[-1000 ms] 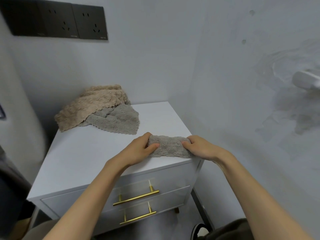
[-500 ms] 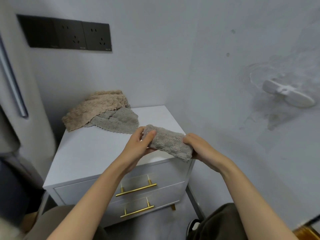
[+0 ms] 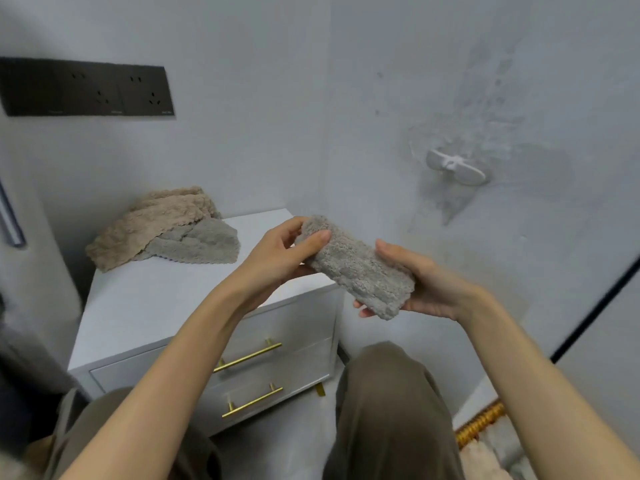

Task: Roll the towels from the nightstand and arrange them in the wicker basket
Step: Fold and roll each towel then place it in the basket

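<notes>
The rolled grey towel (image 3: 356, 268) is in the air by the front right corner of the nightstand (image 3: 156, 299), not touching its top, and it slants down from its far left end to its near right end. The left hand (image 3: 287, 258) grips the higher end, with the thumb pressed on the roll's upper face and the fingers curled behind it. The right hand (image 3: 426, 285) cups the lower end from beneath, with the thumb lying along the top and the fingertips wrapped under the edge. Both hands are closed on the roll.

At the back left corner of the nightstand's white top lie two unrolled towels. The beige towel (image 3: 156, 220) is bunched and partly overlaps the flatter grey towel (image 3: 197, 244), whose scalloped edge faces the front. Two drawer fronts below carry gold bar handles, an upper handle (image 3: 247, 356) and a lower handle (image 3: 252, 401). The person's knee (image 3: 391, 393) in olive trousers is just right of the drawers. In the bottom right corner a golden woven rim of the wicker basket (image 3: 481, 424) shows, with something pale and blurred inside it. A black socket panel (image 3: 86, 86) is on the wall behind the nightstand, and a white wall fitting (image 3: 455, 168) is on the wall to its right.
</notes>
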